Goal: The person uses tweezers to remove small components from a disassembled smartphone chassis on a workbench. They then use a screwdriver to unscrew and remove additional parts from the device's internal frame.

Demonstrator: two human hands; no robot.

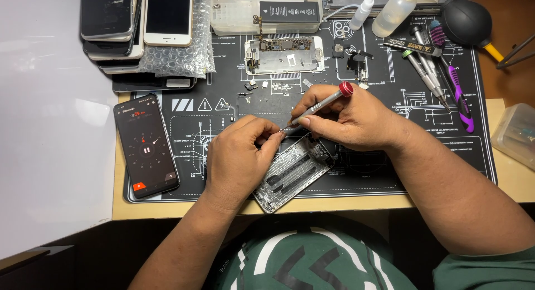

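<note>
Steadying phone shell (293, 173) — left hand (237, 156) is pinching its edge; right hand (348, 120) fingers are closing round screwdriver (317, 106), best kept upright.

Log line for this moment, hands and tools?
left hand: steadies phone shell | right hand: holds screwdriver, tip at shell's top edge | mat: spare drivers, removed board

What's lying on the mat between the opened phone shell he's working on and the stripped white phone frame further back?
Head view: the right hand with its red-capped screwdriver, plus small loose parts on the black mat.
</note>
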